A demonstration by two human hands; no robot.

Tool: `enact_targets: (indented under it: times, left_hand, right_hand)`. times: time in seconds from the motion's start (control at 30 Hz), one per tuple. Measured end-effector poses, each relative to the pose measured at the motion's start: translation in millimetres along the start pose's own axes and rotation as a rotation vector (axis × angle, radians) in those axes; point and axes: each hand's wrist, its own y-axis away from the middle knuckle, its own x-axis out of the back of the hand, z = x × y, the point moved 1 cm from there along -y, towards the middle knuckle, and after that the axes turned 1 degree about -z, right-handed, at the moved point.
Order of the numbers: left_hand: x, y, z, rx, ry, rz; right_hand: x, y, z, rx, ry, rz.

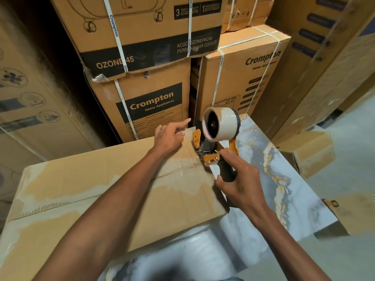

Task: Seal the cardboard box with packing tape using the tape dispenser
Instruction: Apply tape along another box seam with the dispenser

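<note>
The tape may wrinkle or lift if the tape dispenser (215,142) tilts off the cardboard box (113,191), or if the box slides on the table (269,179). The right hand (237,179) grips the dispenser handle at the box's far right edge. The left hand (170,136) rests flat on the box top just beside it, fingers relaxed, index pointing outward.

Brown cardboard box (101,185), orange-black tape dispenser (219,153)

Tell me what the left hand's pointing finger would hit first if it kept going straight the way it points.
Probably the stacked Crompton box behind the table. The left hand rests on the cardboard box, forefinger aimed up and away toward it; nothing shows between, though depth is unclear.
</note>
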Motion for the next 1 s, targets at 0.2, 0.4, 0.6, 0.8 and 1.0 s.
enact_targets:
  times: [0.2, 0.4, 0.6, 0.8, 1.0]
  left_hand:
    - [-3, 2, 2, -0.014, -0.061, 0.005]
    - [-18, 45, 10, -0.271, -0.317, -0.1]
    - [-21, 76, 10, -0.339, -0.505, -0.245]
    - [-24, 76, 10, -0.311, -0.599, -0.226]
    - [-25, 75, 10, -0.292, -0.618, -0.236]
  right_hand:
    - [6, 31, -2, 0.003, -0.021, 0.044]
    - [1, 35, 9, 0.0, -0.006, 0.064]
    - [2, 36, 13, 0.014, 0.019, 0.078]
    - [5, 36, 13, -0.002, 0.036, 0.032]
    - [7, 44, 11, -0.019, 0.058, 0.014]
